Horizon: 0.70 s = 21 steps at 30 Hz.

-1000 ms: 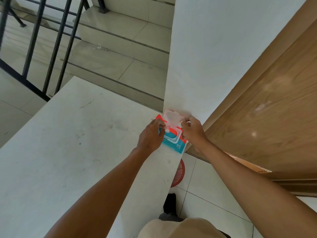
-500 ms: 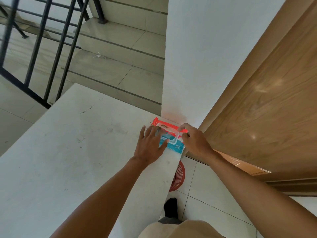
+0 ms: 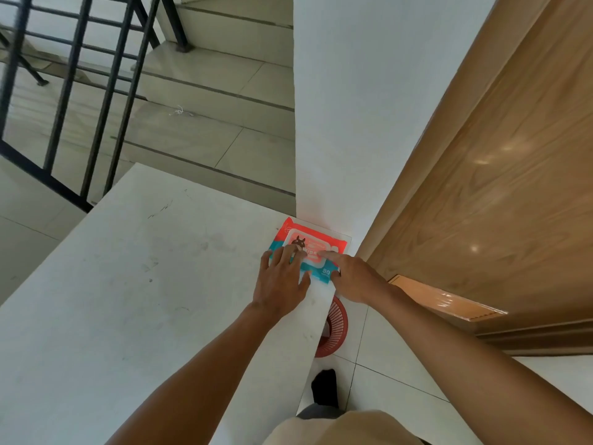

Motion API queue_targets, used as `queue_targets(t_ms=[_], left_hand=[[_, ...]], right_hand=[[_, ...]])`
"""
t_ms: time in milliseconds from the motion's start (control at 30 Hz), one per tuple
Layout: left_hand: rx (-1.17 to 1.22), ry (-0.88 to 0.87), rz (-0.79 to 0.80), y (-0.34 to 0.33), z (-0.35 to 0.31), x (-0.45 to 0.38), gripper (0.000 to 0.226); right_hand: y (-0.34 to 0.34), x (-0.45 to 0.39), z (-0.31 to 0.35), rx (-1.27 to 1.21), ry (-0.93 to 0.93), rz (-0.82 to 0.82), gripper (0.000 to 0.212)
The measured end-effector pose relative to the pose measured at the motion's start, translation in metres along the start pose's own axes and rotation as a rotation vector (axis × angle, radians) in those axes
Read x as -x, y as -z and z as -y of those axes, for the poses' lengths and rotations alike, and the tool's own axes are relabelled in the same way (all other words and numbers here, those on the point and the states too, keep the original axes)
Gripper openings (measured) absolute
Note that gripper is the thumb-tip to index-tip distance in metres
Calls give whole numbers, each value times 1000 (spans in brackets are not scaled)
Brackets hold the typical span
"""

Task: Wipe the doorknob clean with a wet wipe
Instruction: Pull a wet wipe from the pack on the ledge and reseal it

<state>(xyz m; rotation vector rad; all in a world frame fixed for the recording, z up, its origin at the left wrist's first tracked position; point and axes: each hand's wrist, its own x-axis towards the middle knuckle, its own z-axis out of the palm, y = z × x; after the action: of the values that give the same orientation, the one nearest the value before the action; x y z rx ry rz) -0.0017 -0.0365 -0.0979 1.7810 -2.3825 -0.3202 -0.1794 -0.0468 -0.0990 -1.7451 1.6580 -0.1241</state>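
Your left hand [image 3: 282, 281] lies flat with the fingers spread, palm down, on the near left part of the pack of wet wipes [image 3: 309, 248]. It presses on the pack and grips nothing. Your right hand [image 3: 354, 277] reaches in from the right; its extended fingers [image 3: 327, 254] press on the pack's lid, which lies flat and closed. This hand is not clenched, and no wipe shows in either hand.

The pack is red and teal with a pale lid panel. It lies flat on the far right corner of the white ledge [image 3: 128, 300], touching the white wall [image 3: 369, 107] behind it.

The wooden door [image 3: 497, 187] stands to the right of the wall. The doorknob is out of view, so you cannot tell where it is.

A red plastic basket [image 3: 335, 329] sits on the tiled floor below the ledge's right edge, partly hidden by the ledge. Stairs [image 3: 208, 101] and a black railing [image 3: 80, 91] fill the far left.
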Motion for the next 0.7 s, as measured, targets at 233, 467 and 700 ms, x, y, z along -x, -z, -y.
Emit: queue_targets(t_ms=[233, 467, 700], left_hand=[[636, 346, 78, 24, -54, -28, 23], [1415, 555, 293, 30, -134, -51, 18], [1461, 413, 385, 38, -229, -78, 27]], right_hand=[[27, 9, 10, -581, -27, -297, 11], [82, 50, -25, -842, -70, -471, 14], [131, 105, -96, -940, -174, -626, 9]])
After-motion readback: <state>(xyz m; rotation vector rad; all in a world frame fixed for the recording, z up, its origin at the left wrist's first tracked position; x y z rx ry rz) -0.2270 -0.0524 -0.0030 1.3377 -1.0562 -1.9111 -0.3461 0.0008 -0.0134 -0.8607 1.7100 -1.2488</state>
